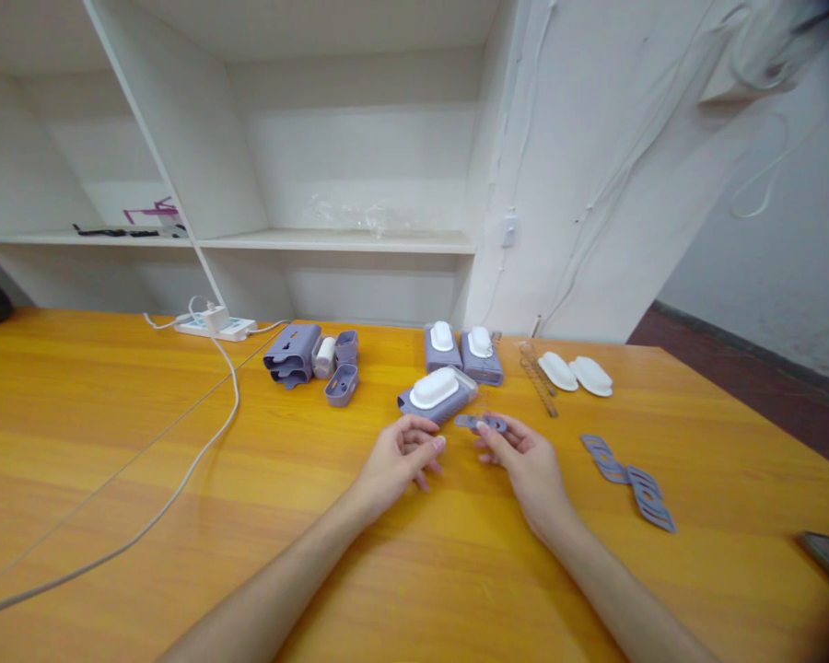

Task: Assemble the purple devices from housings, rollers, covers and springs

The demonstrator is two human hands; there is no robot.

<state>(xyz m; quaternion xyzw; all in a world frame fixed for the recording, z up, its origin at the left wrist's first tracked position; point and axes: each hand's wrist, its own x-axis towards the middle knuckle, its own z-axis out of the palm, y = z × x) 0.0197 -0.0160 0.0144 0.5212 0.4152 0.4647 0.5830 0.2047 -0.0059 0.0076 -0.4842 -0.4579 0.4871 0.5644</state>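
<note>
My right hand (525, 460) is over the middle of the orange table (180, 479) and pinches a small flat purple plastic piece (480, 423) between thumb and fingers. My left hand (401, 459) is just to its left, fingers curled loosely, nothing clearly in it. Right behind both hands lies a purple case with a white oval top (437, 392).
Two more purple cases with white tops (462, 352) stand further back; open purple shells and a white roll (310, 357) lie to their left. Two white oval caps (575, 373), springs (539, 378) and flat purple pieces (628, 479) are right. A power strip (214, 324) with cables is at left.
</note>
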